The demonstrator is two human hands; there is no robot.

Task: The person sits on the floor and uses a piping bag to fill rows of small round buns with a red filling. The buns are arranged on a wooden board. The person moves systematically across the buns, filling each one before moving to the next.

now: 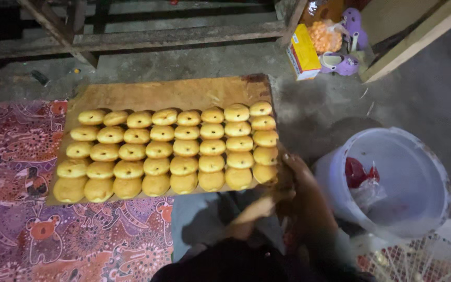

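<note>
A dough piece (254, 210) is grasped between both hands' fingers, left hand (246, 219) and right hand (296, 183), beside the filled wooden board (168, 94) of buns (184, 166).

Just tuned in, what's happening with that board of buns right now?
A person crouches over a brown board on the floor, filled with neat rows of round yellow dough pieces. The right hand is at the board's near right corner, beside the last pieces; the left hand is just below it, blurred, so what it holds is unclear. A white bucket with red bags inside stands to the right, a patterned mat to the left.
</note>
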